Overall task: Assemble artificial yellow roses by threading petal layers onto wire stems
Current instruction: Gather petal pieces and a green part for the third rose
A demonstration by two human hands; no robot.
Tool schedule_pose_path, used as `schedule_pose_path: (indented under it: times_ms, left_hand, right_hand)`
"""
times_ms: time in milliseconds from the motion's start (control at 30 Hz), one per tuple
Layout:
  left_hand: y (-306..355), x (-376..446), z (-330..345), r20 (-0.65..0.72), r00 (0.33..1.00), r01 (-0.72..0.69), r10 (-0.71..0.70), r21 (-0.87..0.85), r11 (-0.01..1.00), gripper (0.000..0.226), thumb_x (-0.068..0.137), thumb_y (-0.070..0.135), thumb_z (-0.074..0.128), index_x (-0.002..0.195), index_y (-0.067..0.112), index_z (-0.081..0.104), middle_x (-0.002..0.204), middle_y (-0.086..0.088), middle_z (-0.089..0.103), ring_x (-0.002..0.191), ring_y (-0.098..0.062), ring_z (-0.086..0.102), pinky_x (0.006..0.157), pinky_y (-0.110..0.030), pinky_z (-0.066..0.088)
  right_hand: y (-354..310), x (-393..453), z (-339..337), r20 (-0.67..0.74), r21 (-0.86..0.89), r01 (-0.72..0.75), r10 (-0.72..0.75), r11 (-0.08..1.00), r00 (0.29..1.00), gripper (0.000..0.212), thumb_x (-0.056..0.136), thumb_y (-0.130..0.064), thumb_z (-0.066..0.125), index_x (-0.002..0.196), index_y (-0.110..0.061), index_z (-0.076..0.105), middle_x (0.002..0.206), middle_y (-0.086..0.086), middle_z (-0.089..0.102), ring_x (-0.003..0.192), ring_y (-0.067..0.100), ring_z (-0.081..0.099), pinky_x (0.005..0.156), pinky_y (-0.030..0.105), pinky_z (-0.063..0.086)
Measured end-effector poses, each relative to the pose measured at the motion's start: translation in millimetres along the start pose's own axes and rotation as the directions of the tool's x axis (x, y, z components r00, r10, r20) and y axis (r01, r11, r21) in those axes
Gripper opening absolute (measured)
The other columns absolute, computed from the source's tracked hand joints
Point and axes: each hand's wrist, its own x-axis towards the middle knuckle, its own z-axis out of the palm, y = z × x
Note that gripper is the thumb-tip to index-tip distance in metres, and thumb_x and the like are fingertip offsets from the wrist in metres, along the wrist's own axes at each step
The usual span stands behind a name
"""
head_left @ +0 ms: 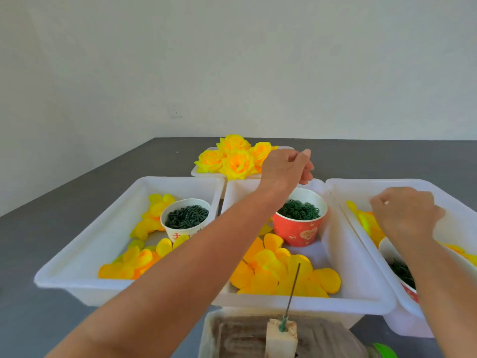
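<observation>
Standing nearly upright, the wire stem (293,290) leaned slightly right at its top, its long axis vertical and its lower end planted in a pale block (281,337) at the near edge. The left hand (286,167) hovered above the red cup (299,232) of green rings (299,210), fingers curled with thumb and forefinger pinched; whether they held anything I could not tell. The right hand (405,215) hung over the right tray (361,187), fingers loosely curled, its contents also unclear. The middle tray (361,293) held the red cup and loose yellow petals (284,275). The left tray (103,228) held more petals and a white cup (185,217) of dark green pieces. Finished roses (232,160) filled the far tray (196,173).
</observation>
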Motion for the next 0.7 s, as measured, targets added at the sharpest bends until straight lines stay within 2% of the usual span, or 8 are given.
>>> schedule_pose_path:
  times_ms: [67, 133, 333, 433, 500, 567, 633, 700]
  left_hand:
    - [-2, -4, -16, -0.028, 1.000, 0.003, -0.003, 0.026, 1.000, 0.037, 0.095, 0.018, 0.051, 0.060, 0.011, 0.061, 0.052, -0.004, 0.058, 0.045, -0.010, 0.055, 0.055, -0.021, 0.051]
    - [-7, -8, -33, -0.062, 0.998, 0.017, -0.014, 0.051, 0.999, 0.037, 0.095, 0.019, 0.051, 0.060, 0.012, 0.061, 0.053, -0.004, 0.059, 0.044, -0.007, 0.054, 0.056, -0.021, 0.051]
    - [-27, -21, -91, -0.143, 0.986, 0.102, -0.089, 0.084, 0.991, 0.035, 0.095, 0.020, 0.051, 0.063, 0.011, 0.063, 0.057, -0.005, 0.061, 0.054, -0.015, 0.057, 0.072, -0.034, 0.054]
    - [-38, -25, -117, -0.205, 0.973, 0.133, -0.106, 0.125, 0.983, 0.036, 0.095, 0.021, 0.052, 0.063, 0.011, 0.063, 0.056, -0.005, 0.061, 0.053, -0.013, 0.058, 0.069, -0.030, 0.054]
    - [-44, -26, -134, -0.255, 0.961, 0.148, -0.107, 0.147, 0.978, 0.035, 0.094, 0.020, 0.053, 0.062, 0.011, 0.063, 0.054, -0.003, 0.061, 0.050, -0.010, 0.057, 0.066, -0.028, 0.053]
    - [-49, -26, -150, -0.296, 0.950, 0.163, -0.101, 0.195, 0.967, 0.033, 0.093, 0.020, 0.055, 0.061, 0.013, 0.063, 0.055, -0.002, 0.062, 0.052, -0.011, 0.058, 0.068, -0.029, 0.053]
    - [-54, -25, -166, -0.319, 0.946, 0.168, -0.061, 0.320, 0.932, 0.029, 0.090, 0.020, 0.058, 0.062, 0.016, 0.063, 0.056, 0.002, 0.062, 0.052, -0.007, 0.056, 0.063, -0.023, 0.051]
    - [-60, -26, -180, -0.306, 0.952, 0.175, -0.011, 0.514, 0.839, 0.020, 0.088, 0.018, 0.060, 0.068, 0.015, 0.066, 0.066, 0.003, 0.066, 0.059, -0.007, 0.056, 0.062, -0.022, 0.046]
  right_hand:
    - [-3, -5, -1, -0.078, 0.194, 0.138, -0.125, 0.971, 0.989, 0.023, 0.088, -0.024, 0.059, 0.081, -0.006, 0.071, 0.089, 0.017, 0.066, 0.102, 0.041, 0.049, 0.083, 0.044, 0.036]
    - [-7, -10, -3, -0.125, 0.330, 0.240, -0.209, 0.913, 0.970, 0.020, 0.085, -0.022, 0.064, 0.075, -0.007, 0.071, 0.089, 0.019, 0.068, 0.101, 0.041, 0.051, 0.086, 0.048, 0.040]
    - [-36, -26, -16, -0.127, 0.456, 0.438, -0.430, 0.775, 0.894, 0.013, 0.083, -0.016, 0.068, 0.075, -0.007, 0.071, 0.088, 0.012, 0.069, 0.097, 0.032, 0.054, 0.081, 0.035, 0.037]
    - [-62, -41, -27, -0.138, 0.498, 0.540, -0.553, 0.679, 0.822, 0.011, 0.080, -0.013, 0.072, 0.073, -0.004, 0.070, 0.084, 0.012, 0.069, 0.093, 0.031, 0.057, 0.082, 0.039, 0.041]
    - [-80, -52, -31, -0.136, 0.558, 0.558, -0.596, 0.614, 0.791, 0.010, 0.079, -0.012, 0.073, 0.072, -0.006, 0.071, 0.082, 0.011, 0.068, 0.088, 0.028, 0.057, 0.080, 0.038, 0.042]
    - [-97, -62, -31, -0.110, 0.614, 0.550, -0.629, 0.566, 0.770, 0.010, 0.079, -0.014, 0.073, 0.069, -0.011, 0.070, 0.079, 0.007, 0.066, 0.083, 0.021, 0.055, 0.077, 0.030, 0.038]
    - [-114, -71, -26, -0.075, 0.662, 0.532, -0.660, 0.527, 0.748, 0.015, 0.079, -0.015, 0.073, 0.066, -0.018, 0.067, 0.077, 0.002, 0.065, 0.081, 0.017, 0.054, 0.075, 0.027, 0.037]
    - [-127, -80, -18, -0.041, 0.694, 0.514, -0.685, 0.504, 0.728, 0.019, 0.079, -0.015, 0.072, 0.064, -0.022, 0.064, 0.073, -0.003, 0.065, 0.077, 0.016, 0.056, 0.074, 0.031, 0.041]
